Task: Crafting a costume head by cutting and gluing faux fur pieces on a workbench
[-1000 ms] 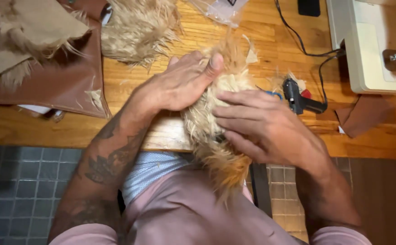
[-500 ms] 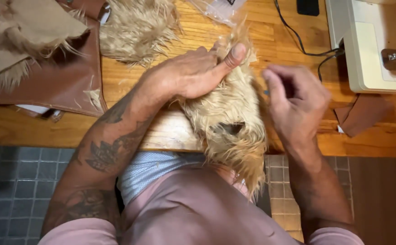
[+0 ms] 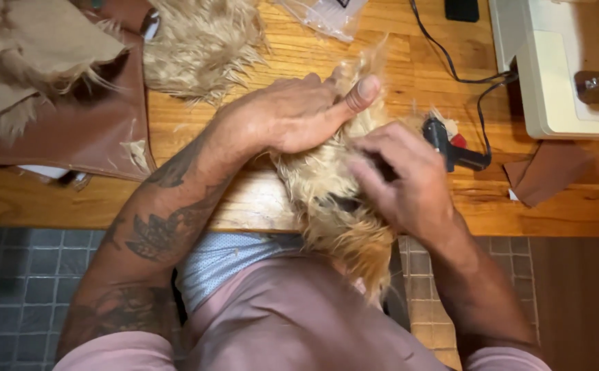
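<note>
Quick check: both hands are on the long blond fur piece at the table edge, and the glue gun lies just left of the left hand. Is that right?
Not quite. In the head view the black glue gun lies on the table just beyond the right hand, not left of the left hand. Both hands do rest on the blond fur piece at the table edge.
</note>
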